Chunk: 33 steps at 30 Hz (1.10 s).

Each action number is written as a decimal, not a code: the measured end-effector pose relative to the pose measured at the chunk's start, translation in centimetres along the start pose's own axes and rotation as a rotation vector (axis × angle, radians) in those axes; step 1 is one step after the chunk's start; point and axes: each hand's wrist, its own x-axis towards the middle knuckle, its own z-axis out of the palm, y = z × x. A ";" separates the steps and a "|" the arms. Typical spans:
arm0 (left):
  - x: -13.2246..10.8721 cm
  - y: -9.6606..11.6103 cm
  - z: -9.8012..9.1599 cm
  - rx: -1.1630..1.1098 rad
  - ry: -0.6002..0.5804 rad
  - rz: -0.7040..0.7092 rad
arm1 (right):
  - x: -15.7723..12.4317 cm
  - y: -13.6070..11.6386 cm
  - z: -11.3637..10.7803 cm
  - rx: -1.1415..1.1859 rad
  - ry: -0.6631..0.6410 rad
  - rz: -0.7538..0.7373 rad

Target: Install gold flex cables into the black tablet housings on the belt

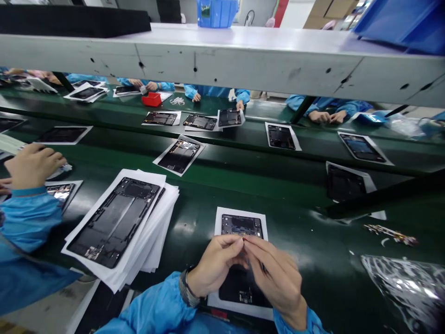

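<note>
My left hand [215,264] and my right hand [274,276] meet fingertip to fingertip just above an open tablet back panel [242,226] that lies on a white sheet in front of me. Both hands pinch a tiny part between them, with a small red speck showing at the fingertips; I cannot make out what it is. Blue sleeves cover both my wrists, and a dark watch band sits on the left one. The hands hide the lower half of the panel.
A stack of white sheets topped by another panel [116,220] lies to my left. A co-worker's hand [33,164] works at far left. More panels ride the green conveyor [243,167]. A plastic bag [410,287] lies at right; other workers' hands show across the belt under a grey shelf [222,55].
</note>
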 end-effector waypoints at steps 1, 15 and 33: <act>-0.1 -0.1 -0.1 -0.055 -0.016 -0.026 | -0.1 -0.1 0.1 -0.001 0.013 -0.025; 0.5 1.2 -1.5 -0.031 -0.141 -0.026 | 1.0 -1.1 -1.4 0.270 -0.087 0.303; 0.4 2.5 -2.4 0.431 -0.228 0.085 | 2.7 -0.2 -2.0 0.541 -0.507 0.570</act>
